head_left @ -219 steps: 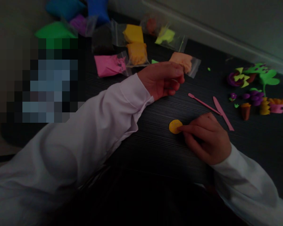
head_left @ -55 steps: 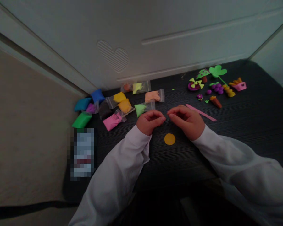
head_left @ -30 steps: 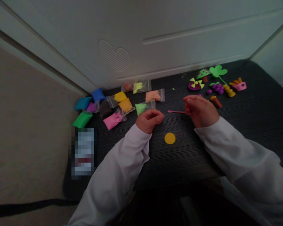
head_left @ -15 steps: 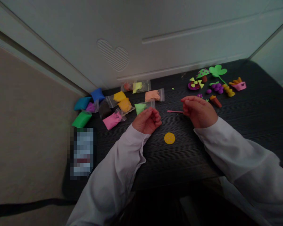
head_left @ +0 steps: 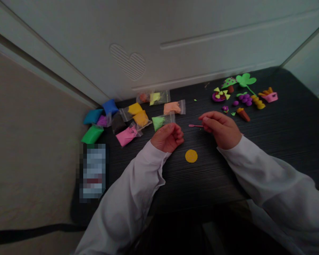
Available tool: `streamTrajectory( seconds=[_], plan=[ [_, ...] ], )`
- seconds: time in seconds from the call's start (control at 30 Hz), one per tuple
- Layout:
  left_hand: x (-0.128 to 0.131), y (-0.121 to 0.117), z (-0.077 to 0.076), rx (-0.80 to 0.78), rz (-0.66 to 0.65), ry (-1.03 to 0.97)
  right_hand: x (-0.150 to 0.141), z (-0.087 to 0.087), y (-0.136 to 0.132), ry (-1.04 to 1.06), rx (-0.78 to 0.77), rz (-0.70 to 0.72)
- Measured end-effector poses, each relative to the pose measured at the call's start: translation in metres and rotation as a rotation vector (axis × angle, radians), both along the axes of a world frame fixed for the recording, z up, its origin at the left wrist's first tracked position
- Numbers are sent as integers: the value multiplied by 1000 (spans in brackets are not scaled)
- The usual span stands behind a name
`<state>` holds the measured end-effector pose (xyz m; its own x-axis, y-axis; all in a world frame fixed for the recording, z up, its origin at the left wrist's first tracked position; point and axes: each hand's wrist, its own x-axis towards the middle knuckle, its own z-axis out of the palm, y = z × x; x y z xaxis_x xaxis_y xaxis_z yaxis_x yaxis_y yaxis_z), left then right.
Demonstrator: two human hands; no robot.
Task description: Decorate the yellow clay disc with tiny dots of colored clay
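Note:
Curled fingers and a bent thumb close my left hand (head_left: pixel 168 138), just in front of the bag of light green clay (head_left: pixel 157 123). Whatever may lie inside that grip is hidden. My right hand (head_left: pixel 222 129) has thumb and fingertips pressed together; anything between them is too small to make out. By its fingers lies a thin pink clay tool (head_left: pixel 195 125), partly covered by the hand. Between and below both hands, a flat yellow clay disc (head_left: pixel 191 156) with small pale dots rests on the dark table (head_left: pixel 196 180).
Several clay bags, among them a pink one (head_left: pixel 126 136) and a blue one (head_left: pixel 110 107), crowd the left. Small clay models stand back right, including a green flower (head_left: pixel 245 80), purple grapes (head_left: pixel 245 99) and a pink fries box (head_left: pixel 270 97). A blurred phone (head_left: pixel 94 173) lies front left.
My right hand has shifted slightly left, covering more of the pink tool and uncovering the small purple flower. My left hand has edged a little to the right.

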<state>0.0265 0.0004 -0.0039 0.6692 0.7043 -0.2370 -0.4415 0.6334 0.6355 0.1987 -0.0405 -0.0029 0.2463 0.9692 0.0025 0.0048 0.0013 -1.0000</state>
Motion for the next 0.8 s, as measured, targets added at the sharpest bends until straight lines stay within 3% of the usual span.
streamTrajectory(
  seconds=[0.5,0.7,0.8],
  plan=[
    [1,-1,0,-10,11,-7,-4,8,-3,-67,39,34],
    [3,-4,-3,14,-14,7,-10,17,-12,-273,119,55],
    [4,-6,-5,54,-42,49,-13,22,-18,-407,239,76]
  ],
)
